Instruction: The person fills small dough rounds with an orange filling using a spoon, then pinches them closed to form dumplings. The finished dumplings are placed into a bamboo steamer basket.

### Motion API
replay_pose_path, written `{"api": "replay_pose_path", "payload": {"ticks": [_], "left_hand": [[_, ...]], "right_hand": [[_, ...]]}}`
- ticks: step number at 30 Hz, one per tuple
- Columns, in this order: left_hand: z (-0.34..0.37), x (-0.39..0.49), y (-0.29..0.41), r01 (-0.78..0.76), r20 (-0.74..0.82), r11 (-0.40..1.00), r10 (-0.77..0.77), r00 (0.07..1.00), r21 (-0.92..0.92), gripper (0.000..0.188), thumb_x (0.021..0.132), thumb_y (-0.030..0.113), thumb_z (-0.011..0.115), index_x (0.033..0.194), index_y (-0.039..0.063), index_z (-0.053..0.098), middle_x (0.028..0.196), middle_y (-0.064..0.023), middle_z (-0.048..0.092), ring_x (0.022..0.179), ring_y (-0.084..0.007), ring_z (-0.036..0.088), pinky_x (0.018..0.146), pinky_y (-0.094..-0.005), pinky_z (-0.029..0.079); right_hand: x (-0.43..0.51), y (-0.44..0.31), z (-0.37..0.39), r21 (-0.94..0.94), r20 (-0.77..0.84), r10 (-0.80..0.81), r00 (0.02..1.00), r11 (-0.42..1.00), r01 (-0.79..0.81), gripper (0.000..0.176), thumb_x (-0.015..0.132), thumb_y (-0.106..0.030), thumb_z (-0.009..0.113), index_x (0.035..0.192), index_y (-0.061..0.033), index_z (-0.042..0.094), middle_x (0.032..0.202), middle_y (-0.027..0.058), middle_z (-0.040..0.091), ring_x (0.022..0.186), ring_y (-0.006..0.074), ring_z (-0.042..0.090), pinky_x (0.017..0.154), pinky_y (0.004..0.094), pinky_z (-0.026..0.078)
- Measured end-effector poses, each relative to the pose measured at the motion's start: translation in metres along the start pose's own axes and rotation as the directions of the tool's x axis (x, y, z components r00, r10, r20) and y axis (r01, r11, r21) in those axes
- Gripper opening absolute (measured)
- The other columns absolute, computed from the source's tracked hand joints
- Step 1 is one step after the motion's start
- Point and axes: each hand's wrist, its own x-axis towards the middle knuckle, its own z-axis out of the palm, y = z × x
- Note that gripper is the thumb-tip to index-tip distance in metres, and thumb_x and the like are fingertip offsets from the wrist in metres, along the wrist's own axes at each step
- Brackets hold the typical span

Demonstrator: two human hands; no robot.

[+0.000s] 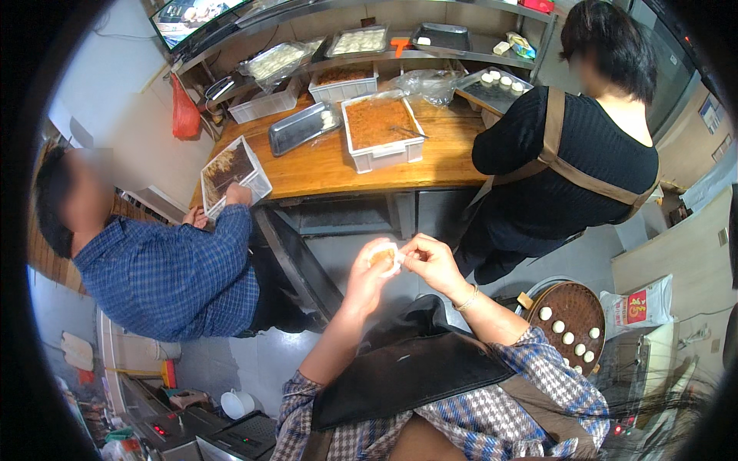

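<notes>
My left hand cups a round of white dough with orange-brown filling in its middle, the thumb resting on the filling. At the dough's right rim, my right hand pinches the edge between thumb and fingers. Both hands are held in the air in front of my black apron, short of the wooden table. On that table a white plastic tub is filled with orange-brown filling, and a utensil handle leans over its right rim.
At left, a person in a blue checked shirt holds a white tub of dark filling. Another person in black stands at right. A round woven tray with several buns is by my right elbow. Dark metal trays lie on the table.
</notes>
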Motion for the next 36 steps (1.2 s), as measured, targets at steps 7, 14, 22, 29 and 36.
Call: {"api": "replay_pose_path", "payload": {"ticks": [7, 14, 22, 29, 36], "left_hand": [[0.002, -0.003, 0.015, -0.077, 0.062, 0.993, 0.071, 0.996, 0.094, 0.047, 0.096, 0.004, 0.056, 0.142, 0.006, 0.046, 0.139, -0.0112, 0.055, 0.118, -0.0196, 0.059, 0.094, -0.0344, 0.054], [0.002, -0.007, 0.003, -0.057, 0.068, 0.981, 0.071, 0.995, -0.186, 0.04, 0.101, 0.016, 0.055, 0.14, 0.008, 0.048, 0.142, -0.0109, 0.053, 0.122, -0.0224, 0.057, 0.096, -0.0375, 0.052], [0.005, -0.002, -0.007, -0.049, -0.054, 0.999, 0.048, 0.997, -0.019, 0.031, 0.099, 0.007, 0.056, 0.13, 0.008, 0.057, 0.13, -0.0086, 0.061, 0.112, -0.0212, 0.063, 0.088, -0.0354, 0.057], [0.003, -0.002, 0.015, -0.021, 0.027, 0.999, 0.02, 0.999, 0.033, 0.044, 0.098, 0.011, 0.052, 0.141, 0.005, 0.049, 0.136, -0.0089, 0.058, 0.116, -0.0222, 0.062, 0.093, -0.038, 0.055], [0.008, -0.002, -0.003, -0.109, -0.008, 0.993, 0.109, 0.994, -0.034, 0.041, 0.098, 0.009, 0.061, 0.138, 0.01, 0.05, 0.135, -0.0082, 0.058, 0.115, -0.0195, 0.061, 0.09, -0.0346, 0.055]], "right_hand": [[0.002, 0.005, -0.003, 0.286, 0.064, 0.218, 0.974, 0.931, -0.227, 0.015, 0.09, -0.007, 0.071, 0.103, -0.0012, 0.066, 0.09, 0.0027, 0.067, 0.078, 0.0102, 0.066, 0.068, 0.0241, 0.055], [0.001, -0.01, 0.004, 0.44, 0.104, 0.268, 0.958, 0.851, -0.286, 0.013, 0.091, -0.005, 0.069, 0.103, -0.002, 0.066, 0.091, 0.0027, 0.065, 0.081, 0.0119, 0.068, 0.068, 0.024, 0.058], [-0.003, -0.019, 0.002, -0.234, 0.023, -0.052, 0.998, 0.971, 0.056, 0.013, 0.089, -0.004, 0.072, 0.1, -0.0002, 0.067, 0.088, -0.0001, 0.059, 0.08, 0.0088, 0.065, 0.067, 0.0224, 0.054], [-0.002, 0.002, -0.001, 0.182, 0.026, 0.184, 0.983, 0.966, -0.185, 0.014, 0.091, -0.004, 0.07, 0.104, -0.0003, 0.066, 0.088, 0.0007, 0.065, 0.075, 0.0091, 0.065, 0.068, 0.023, 0.055], [0.004, -0.016, 0.008, 0.315, 0.017, 0.253, 0.967, 0.917, -0.245, 0.014, 0.089, -0.004, 0.071, 0.102, -0.001, 0.067, 0.089, 0.001, 0.064, 0.076, 0.009, 0.066, 0.062, 0.024, 0.055]]}}
